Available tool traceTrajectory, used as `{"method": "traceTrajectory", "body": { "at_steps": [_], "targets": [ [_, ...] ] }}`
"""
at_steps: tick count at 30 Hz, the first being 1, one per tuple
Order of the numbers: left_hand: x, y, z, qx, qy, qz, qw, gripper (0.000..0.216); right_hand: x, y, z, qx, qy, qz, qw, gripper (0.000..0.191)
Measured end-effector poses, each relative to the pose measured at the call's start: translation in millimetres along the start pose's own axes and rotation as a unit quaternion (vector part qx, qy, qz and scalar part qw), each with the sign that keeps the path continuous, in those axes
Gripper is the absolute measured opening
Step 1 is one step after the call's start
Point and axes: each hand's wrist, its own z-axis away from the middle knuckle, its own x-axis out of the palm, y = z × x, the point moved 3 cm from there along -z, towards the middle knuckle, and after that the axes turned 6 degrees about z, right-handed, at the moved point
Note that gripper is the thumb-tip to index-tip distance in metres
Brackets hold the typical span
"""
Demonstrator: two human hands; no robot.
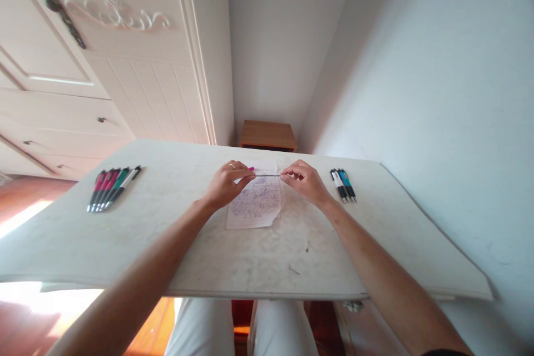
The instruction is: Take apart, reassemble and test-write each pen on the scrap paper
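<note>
"Over the scribbled paper on the white table, what do you have?"

"I have a thin dark rod, held roughly level between both hands. My left hand pinches one end of it between thumb and fingers."

"And the right?"

"My right hand grasps the opposite end the same way. The rod's uncovered middle bridges the gap between them."

"What's that bit of magenta?"

"A small magenta piece, right by the left hand. From my feed I can't tell whether that hand grips it too or it lies on the paper."

"Anything to the sides?"

"Well to the left I see a fan of red, green and white pens with black grips. Beyond the right hand lies a smaller row of white and blue pens."
</note>
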Motion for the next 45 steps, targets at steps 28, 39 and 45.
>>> {"method": "traceTrajectory", "body": {
  "at_steps": [28, 39, 45],
  "targets": [
    [9.1, -13.6, 5.4, -0.063, -0.06, -0.111, 0.99, 0.02, -16.3, 31.9, 2.5, 0.092, -0.097, 0.176, 0.975, 0.013],
    [-15.7, -18.2, -2.2, -0.118, 0.095, -0.006, 0.988, 0.034, -40.8, 19.5, -1.0, 0.129, 0.103, 0.168, 0.972, 0.047],
    [-30.4, -31.7, 3.9, -0.258, 0.153, -0.003, 0.954, 0.023, -55.4, 40.0, 1.6, 0.216, 0.284, -0.003, 0.934, 0.055]
  ]
}}
